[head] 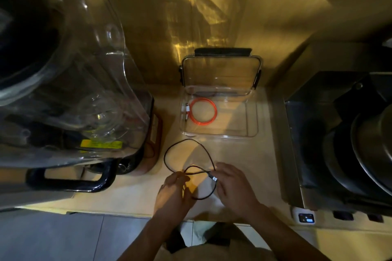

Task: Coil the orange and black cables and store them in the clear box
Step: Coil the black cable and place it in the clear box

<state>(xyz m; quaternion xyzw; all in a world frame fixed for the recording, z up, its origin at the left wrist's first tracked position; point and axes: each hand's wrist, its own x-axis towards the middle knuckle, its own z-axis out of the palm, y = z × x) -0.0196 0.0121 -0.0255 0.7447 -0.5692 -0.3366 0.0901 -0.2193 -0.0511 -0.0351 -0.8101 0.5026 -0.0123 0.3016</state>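
Both hands on thin black cable [186, 154] on beige countertop [244, 154]: left hand [172, 190] pinches its loops, right hand [233, 184] grips near the plug. Coiled orange cable [203, 113] lies inside open clear plastic box [252, 131].

- No text, brand or number can be read anywhere in the frame.
- A yellow label [101, 144] sits on the base of the blender [63, 82] at left; its print is too blurred to make out.
- A small panel [306, 217] at lower right shows a blue-lit mark, unreadable.
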